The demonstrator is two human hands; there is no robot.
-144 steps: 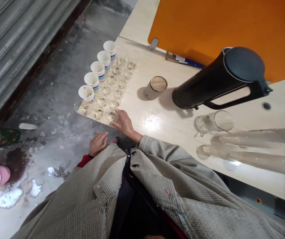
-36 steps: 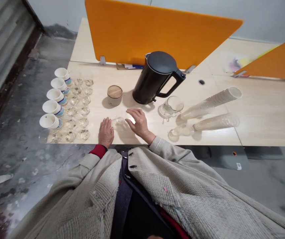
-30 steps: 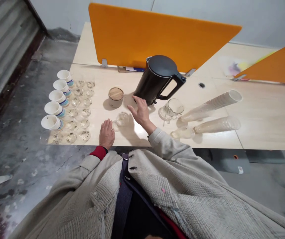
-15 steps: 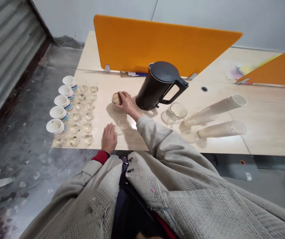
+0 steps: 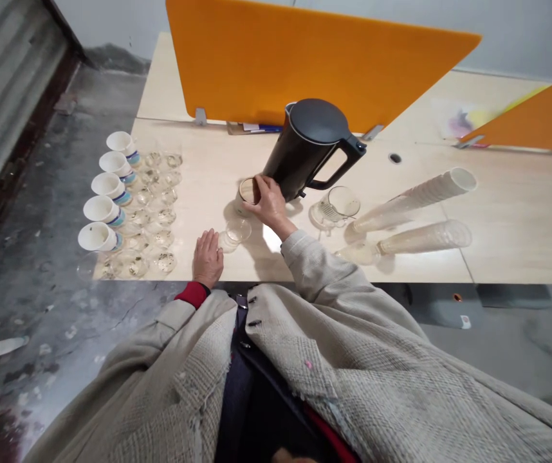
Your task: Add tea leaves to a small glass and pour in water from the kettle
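My right hand (image 5: 269, 204) grips a small round jar (image 5: 246, 195) with a wood-coloured lid, fingers on its top and side. Close behind it stands a black electric kettle (image 5: 305, 145). My left hand (image 5: 208, 258) lies flat on the table near the front edge, fingers stretched out. Beside its fingertips sits a clear plastic cup (image 5: 239, 229), seemingly with nothing in it. To the left are rows of clear cups (image 5: 164, 260) with dark bits at the bottom. Several white paper cups (image 5: 98, 237) with blue bands line the left edge.
A glass mug (image 5: 343, 204) stands right of the kettle. Two long stacks lie to the right, white paper cups (image 5: 459, 183) and clear plastic cups (image 5: 450, 235). An orange divider (image 5: 324, 64) rises behind, with a clipboard (image 5: 242, 128) at its foot.
My right hand has moved the jar to the right, nearer the kettle. My left hand stays flat on the table. The whole view has tilted slightly downward.
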